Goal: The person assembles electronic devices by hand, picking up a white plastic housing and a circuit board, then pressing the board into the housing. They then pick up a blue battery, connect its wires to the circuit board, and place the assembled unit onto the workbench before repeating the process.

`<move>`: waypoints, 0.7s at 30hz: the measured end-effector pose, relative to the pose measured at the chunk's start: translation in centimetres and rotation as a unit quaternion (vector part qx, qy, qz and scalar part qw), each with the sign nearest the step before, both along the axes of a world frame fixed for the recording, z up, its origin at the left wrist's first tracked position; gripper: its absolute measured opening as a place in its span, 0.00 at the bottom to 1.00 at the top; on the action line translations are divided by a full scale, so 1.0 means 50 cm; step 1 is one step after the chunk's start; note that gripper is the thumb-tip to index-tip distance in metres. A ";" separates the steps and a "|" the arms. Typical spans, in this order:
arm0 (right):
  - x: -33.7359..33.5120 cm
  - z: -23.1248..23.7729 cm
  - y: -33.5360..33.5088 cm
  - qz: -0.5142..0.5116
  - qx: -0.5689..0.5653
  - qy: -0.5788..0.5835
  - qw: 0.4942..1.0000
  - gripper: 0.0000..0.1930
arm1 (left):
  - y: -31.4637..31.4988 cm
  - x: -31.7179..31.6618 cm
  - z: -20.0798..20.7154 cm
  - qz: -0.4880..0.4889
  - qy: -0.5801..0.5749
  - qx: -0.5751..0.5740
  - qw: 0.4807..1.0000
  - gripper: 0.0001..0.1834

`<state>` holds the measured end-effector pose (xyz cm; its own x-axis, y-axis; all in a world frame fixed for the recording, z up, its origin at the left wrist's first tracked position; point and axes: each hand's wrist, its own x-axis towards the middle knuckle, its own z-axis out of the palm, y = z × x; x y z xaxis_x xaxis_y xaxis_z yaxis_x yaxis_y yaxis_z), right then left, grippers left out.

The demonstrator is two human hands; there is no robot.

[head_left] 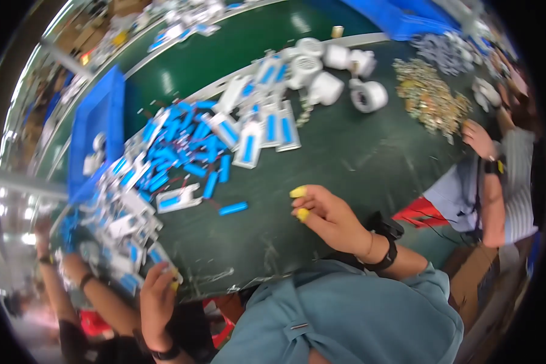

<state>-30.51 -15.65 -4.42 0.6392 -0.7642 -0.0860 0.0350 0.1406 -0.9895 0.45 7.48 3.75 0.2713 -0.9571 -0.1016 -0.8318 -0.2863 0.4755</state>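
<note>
- While the left hand [156, 303] sits at half past seven in the view, its bent fingers meet a white casing [156, 255]; whether they are clamped on it I cannot tell.
- That casing lies by the fingertips, toward eight o'clock, its long axis running from about eleven to five, the five o'clock end nearest the fingers.
- It looks slim and pale, with a blue strip along it; blur hides finer detail.
- At four o'clock, the right hand [332, 219] holds its yellow-tipped thumb and forefinger apart over the dark green tabletop [261, 236].
- Toward nine o'clock from it lies a loose blue cylinder [233, 208], aimed at half past two.
- Blue cylinders heap at ten o'clock; round white housings [326, 88] cluster at one.
</note>
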 end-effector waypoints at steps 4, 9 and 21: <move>-0.043 0.061 -0.082 -0.062 -0.145 0.102 0.982 0.20 | -0.014 -0.038 -0.023 0.004 0.038 -0.050 0.998 0.16; -0.089 0.075 -0.293 -0.322 -0.484 0.241 0.777 0.18 | -0.049 -0.072 -0.064 -0.046 -0.027 -0.078 0.996 0.12; -0.099 0.108 -0.432 -0.143 -0.224 0.301 0.916 0.14 | -0.128 -0.147 -0.083 -0.045 0.022 -0.128 0.991 0.12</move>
